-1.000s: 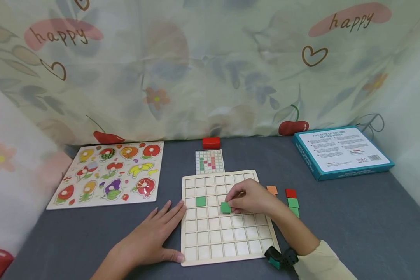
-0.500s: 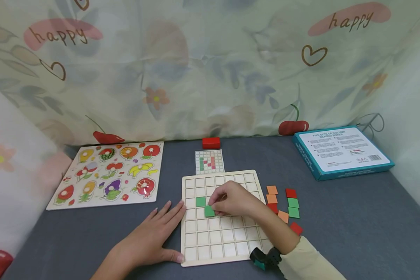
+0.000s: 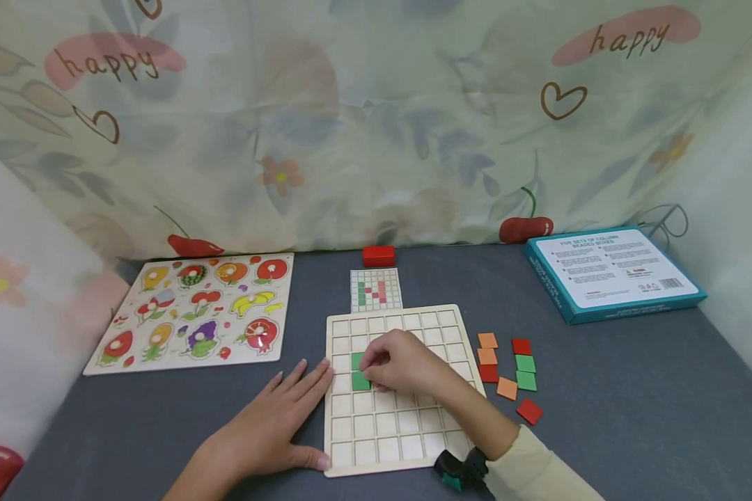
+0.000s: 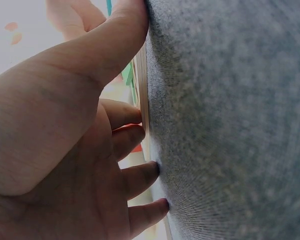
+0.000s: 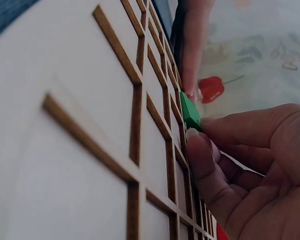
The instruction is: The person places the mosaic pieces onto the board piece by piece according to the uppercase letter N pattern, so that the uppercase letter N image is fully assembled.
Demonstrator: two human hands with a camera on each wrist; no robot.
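Left of the grid board [image 3: 385,423], a fruit puzzle [image 3: 228,321] lies flat on the dark surface [image 3: 131,431].

At the board's left edge is the left hand [image 3: 276,417], wide, with its fingers loosely spread and nearly straight and its thumb set apart. The fingertips touch that edge, while the thumb tip rests at the near left corner; the hand lies low, its forearm coming in from the near left.

In the board's second column from the left, a seated green tile [image 3: 356,360] fills one cell, partly hidden by fingers. Just nearer, over the next cell of that column, is the held green tile [image 3: 360,381], square, plain and thin. It looks tilted in the right wrist view; whether it touches the board is unclear.

Beyond the board's far edge are a pattern card [image 3: 376,291] and a red block [image 3: 379,256].

The right hand [image 3: 397,362], over the board's middle, is narrow, pinching the tile between thumb and finger. Its forearm slants across the board's near right part to a black wrist device [image 3: 460,470] and pale sleeve [image 3: 542,470].

Right of the board lie orange, red and green loose tiles [image 3: 507,388]; farther right is a blue-edged box [image 3: 614,271].
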